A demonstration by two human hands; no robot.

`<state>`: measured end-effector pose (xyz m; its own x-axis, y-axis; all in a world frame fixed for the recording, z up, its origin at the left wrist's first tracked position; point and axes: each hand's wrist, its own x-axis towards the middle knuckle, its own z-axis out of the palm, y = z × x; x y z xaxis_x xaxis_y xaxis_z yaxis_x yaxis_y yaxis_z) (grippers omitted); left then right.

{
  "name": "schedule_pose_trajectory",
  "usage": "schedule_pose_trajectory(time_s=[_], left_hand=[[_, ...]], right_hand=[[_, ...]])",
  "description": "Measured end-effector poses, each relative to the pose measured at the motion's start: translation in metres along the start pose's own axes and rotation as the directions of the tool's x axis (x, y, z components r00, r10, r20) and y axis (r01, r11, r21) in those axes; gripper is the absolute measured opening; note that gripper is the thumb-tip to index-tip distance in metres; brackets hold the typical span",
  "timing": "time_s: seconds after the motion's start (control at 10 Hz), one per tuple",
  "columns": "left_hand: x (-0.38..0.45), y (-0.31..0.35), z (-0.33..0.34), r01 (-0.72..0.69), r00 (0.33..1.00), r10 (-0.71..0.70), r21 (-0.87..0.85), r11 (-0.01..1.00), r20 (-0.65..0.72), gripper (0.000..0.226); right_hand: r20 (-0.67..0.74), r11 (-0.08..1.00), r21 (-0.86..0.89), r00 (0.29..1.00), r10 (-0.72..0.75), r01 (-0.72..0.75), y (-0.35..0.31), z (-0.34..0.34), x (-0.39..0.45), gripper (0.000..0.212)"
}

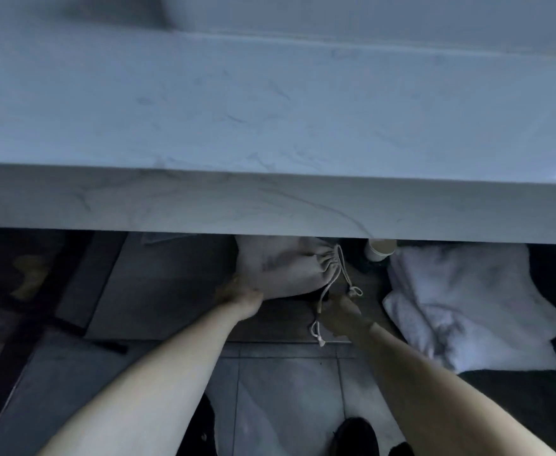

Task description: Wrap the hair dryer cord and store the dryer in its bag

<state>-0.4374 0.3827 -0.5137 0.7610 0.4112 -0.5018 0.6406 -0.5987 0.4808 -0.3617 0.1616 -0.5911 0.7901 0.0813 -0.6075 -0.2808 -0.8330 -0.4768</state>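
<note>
Bag [283, 268] sits under countertop [270, 199], towels [467, 304] beside.

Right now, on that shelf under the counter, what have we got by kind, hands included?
Drawstring bag: 1
Folded white towels: 1 pile
Small cup or container, half hidden: 1
Hands: 2, left hand, right hand
Total: 5

Bathroom, marble vanity counter [270, 110], folded white towels [467, 307] on shelf beneath (tiled floor [286, 390])

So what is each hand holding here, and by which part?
Left hand grips the drawstring bag by its closed bottom corner; right hand holds the bag's drawstring cord near its knotted ends.
</note>
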Motion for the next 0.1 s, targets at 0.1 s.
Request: schedule_pose_trajectory(time_s=[0.1], left_hand=[[-0.0259, -0.0052, -0.0160, -0.096, 0.992, 0.091, 0.063, 0.993, 0.084, 0.051]], right_hand=[[0.025, 0.999, -0.032, 0.999, -0.033, 0.034, -0.0278, -0.0247, -0.0621, 0.045]])
